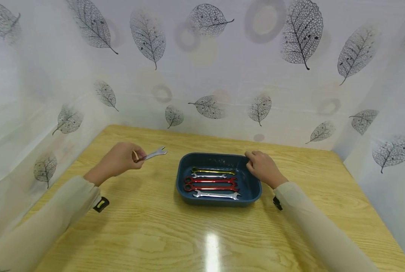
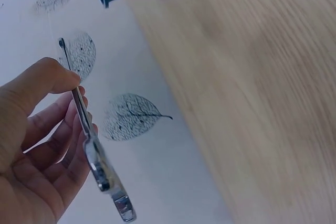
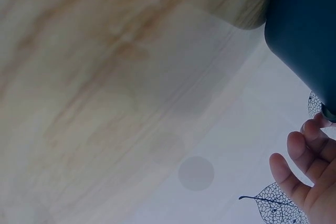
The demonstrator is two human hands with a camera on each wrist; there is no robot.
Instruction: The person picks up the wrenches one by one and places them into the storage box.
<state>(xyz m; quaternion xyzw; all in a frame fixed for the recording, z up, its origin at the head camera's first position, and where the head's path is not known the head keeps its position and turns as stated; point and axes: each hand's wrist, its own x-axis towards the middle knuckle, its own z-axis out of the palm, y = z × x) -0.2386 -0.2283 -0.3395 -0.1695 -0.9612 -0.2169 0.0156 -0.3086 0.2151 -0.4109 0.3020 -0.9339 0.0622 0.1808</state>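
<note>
Pinching slim chrome wrench (image 1: pixel 151 155); glossy rounded tray (image 1: pixel 188 166) nearby.

A bright, polished metal finish is seen on the silver wrench (image 1: pixel 153 154) held in the left hand (image 1: pixel 118 160); the wrenches in the tray (image 1: pixel 202 202) are shiny metal too, two coated glossy red (image 1: pixel 210 183), one gold-toned (image 1: pixel 212 171), two plain silver (image 1: pixel 217 195). The tray is made of smooth dark blue plastic with a dull sheen. The table (image 1: pixel 175 234) is covered in pale wood grain, lacquered smooth with a glare spot, and the backdrop (image 1: pixel 202 75) is a matt white leaf-printed sheet, cloth or film not told.
</note>
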